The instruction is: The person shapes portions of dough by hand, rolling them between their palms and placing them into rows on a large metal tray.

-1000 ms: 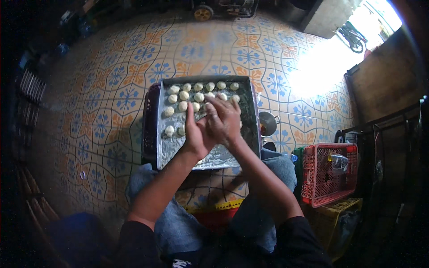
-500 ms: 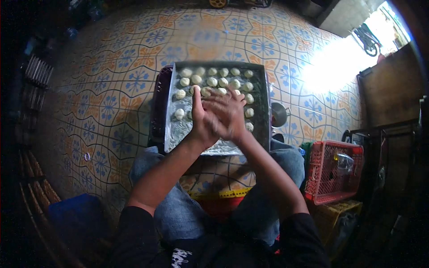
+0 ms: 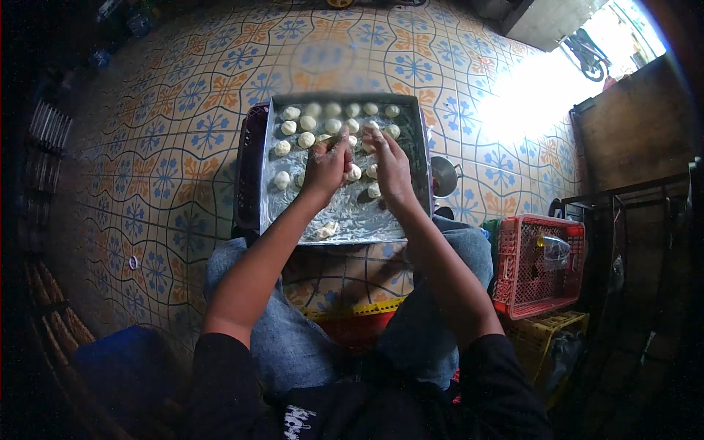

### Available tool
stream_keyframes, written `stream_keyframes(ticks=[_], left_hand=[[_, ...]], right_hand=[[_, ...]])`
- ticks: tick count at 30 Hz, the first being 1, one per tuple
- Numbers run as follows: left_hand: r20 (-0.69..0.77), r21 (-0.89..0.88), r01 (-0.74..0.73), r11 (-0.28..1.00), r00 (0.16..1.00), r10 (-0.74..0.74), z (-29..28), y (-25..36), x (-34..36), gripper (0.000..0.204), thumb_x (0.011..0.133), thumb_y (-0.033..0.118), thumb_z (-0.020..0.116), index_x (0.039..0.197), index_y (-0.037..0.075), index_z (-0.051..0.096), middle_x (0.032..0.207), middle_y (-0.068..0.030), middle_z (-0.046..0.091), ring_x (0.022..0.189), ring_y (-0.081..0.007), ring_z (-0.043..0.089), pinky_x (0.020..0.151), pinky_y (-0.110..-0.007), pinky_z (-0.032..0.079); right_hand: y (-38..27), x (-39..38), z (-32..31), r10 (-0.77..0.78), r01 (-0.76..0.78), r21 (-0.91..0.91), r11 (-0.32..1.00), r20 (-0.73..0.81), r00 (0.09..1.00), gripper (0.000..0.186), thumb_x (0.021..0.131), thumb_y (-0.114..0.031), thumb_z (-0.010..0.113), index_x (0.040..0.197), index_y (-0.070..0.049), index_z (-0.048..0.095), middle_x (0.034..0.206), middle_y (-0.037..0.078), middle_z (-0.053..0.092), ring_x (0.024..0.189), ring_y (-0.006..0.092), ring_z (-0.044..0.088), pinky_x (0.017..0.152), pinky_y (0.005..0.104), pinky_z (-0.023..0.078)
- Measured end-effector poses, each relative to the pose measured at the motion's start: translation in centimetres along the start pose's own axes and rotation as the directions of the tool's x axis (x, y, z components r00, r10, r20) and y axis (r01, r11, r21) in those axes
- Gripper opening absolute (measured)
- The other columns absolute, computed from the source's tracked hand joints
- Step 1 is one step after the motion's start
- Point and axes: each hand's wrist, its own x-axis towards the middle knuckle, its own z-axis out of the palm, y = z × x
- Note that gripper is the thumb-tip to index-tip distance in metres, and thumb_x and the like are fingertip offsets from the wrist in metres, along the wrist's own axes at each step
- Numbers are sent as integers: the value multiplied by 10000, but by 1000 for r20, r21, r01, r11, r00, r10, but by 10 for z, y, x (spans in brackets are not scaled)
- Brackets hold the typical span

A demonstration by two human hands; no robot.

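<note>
Leftmost, a blue object sits low in shadow, and farther right a dark purple crate shows from under a metal tray. Pale dough balls stand in rough rows in the tray, most of them toward its far side. Of the two hands over it, the left hand has its fingers curled in; whether it grips dough I cannot tell. Below lies an irregular dough lump. Just apart, the right hand is loosely spread, its fingers extended forward, with nothing clearly held. Beyond sit a metal pot and a red crate.
</note>
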Motion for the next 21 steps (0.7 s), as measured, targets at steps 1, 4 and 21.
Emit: stream_keyframes(ticks=[1, 4, 21], left_hand=[[-1, -1, -1, 1000, 1000, 1, -1, -3, -1, 495, 1059, 535, 535, 755, 146, 506, 631, 44, 458, 502, -38, 395, 454, -234, 308], [254, 279, -350, 894, 925, 283, -13, -7, -6, 354, 1081, 387, 513, 970, 68, 619, 783, -31, 602, 707, -116, 599, 669, -276, 479], [240, 321, -532, 784, 846, 476, -29, -21, 2, 552, 1056, 457, 444, 1464, 87, 472, 1494, -152, 416, 1488, -313, 293, 1243, -473, 189]], right_hand=[[1, -1, -3, 288, -315, 212, 925, 150, 946, 545, 1055, -504, 444, 1356, -92, 636, 1313, 141, 660, 1160, 316, 650, 971, 493, 491], [1, -7, 1, 511, -711, 413, 569, 500, 699, 581, 1064, -545, 396, 1390, -98, 571, 1219, 130, 660, 1094, 305, 664, 909, 478, 536], [31, -7, 11, 301, -706, 469, 531, 674, 674, 319, 1049, -159, 618, 1311, 19, 577, 1116, 103, 700, 938, 208, 718, 884, 356, 598]])
